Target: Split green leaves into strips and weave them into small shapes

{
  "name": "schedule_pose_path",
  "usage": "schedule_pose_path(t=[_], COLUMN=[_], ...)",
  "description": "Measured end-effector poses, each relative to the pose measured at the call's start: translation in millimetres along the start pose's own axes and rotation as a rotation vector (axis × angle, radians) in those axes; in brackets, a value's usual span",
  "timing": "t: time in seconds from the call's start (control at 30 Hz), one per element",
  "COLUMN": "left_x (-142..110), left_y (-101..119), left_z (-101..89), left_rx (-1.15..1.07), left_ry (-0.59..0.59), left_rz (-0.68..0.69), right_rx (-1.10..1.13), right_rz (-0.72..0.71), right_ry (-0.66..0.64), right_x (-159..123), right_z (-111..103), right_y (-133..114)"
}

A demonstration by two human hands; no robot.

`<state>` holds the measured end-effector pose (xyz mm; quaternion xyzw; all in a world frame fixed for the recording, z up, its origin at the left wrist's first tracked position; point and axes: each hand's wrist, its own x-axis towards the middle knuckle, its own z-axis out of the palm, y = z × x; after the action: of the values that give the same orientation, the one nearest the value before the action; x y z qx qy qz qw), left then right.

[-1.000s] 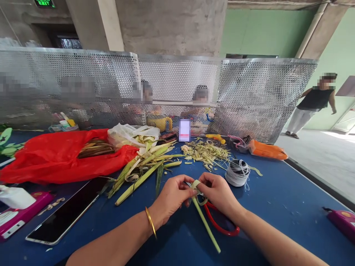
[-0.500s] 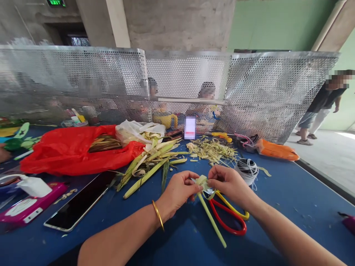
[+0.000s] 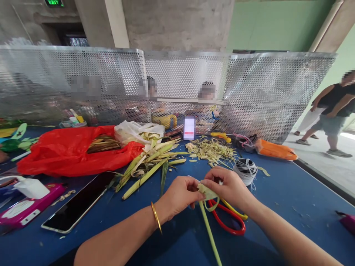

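Both hands meet over the blue table, pinching a pale green folded leaf strip (image 3: 208, 193) between them. My left hand (image 3: 183, 192), with a gold bangle at the wrist, grips its left side, where a long green stem (image 3: 208, 231) hangs down toward me. My right hand (image 3: 223, 184) is closed on the strip's upper right part, and a loop of leaf curls below the fingers. Under the hands lie scissors with red and yellow handles (image 3: 233, 231); their blades are hidden. A ball of grey-white string (image 3: 245, 171) stands just right of my right hand.
Left of the hands lie corn husks and stalks (image 3: 149, 177), a red plastic bag (image 3: 69, 151), a phone (image 3: 80, 203) and a magenta power strip (image 3: 36, 207). Behind are leaf scraps (image 3: 212, 149), an upright lit phone (image 3: 189, 128), an orange packet (image 3: 276, 149) and a perforated metal screen (image 3: 188, 74).
My right hand has shifted slightly left, over the strip. The folded strip has turned and the stem now reaches lower. At the right, a walking person has changed position.
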<state>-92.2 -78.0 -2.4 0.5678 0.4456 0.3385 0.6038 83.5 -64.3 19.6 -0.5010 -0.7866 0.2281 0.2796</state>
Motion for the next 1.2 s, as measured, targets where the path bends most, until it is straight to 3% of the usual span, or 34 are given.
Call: schedule_pose_path(t=[0.13,0.33,0.47,0.6,0.73,0.97,1.2], left_x=[-1.0,-1.9,-2.3,-2.1,-4.1,-9.0,-9.0], left_y=[-1.9,-5.0,-5.2,-3.7,0.3,6.8,6.4], left_z=[1.6,1.0,1.7,1.1,-1.7,-5.2,-2.1], left_rx=[0.003,-0.021,-0.001,0.018,0.033,0.048,0.016], left_ry=[-0.043,-0.043,-0.038,-0.030,-0.132,-0.318,-0.282], left_rz=[-0.021,-0.022,-0.025,-0.038,-0.014,-0.015,-0.012], right_rx=[0.073,0.341,0.415,0.646,0.785,0.765,0.705], right_rz=[0.023,0.229,0.316,0.406,0.396,0.352,0.327], right_ry=[-0.131,-0.300,-0.278,-0.204,-0.112,-0.092,-0.106], right_x=[-0.5,-1.3,-1.5,-1.5,-1.3,-0.1,1.8], right_z=[1.9,7.4,12.2,11.1,6.6,9.6,13.7], right_y=[2.1,2.0,-1.4,-4.4,-5.0,-4.0,2.5])
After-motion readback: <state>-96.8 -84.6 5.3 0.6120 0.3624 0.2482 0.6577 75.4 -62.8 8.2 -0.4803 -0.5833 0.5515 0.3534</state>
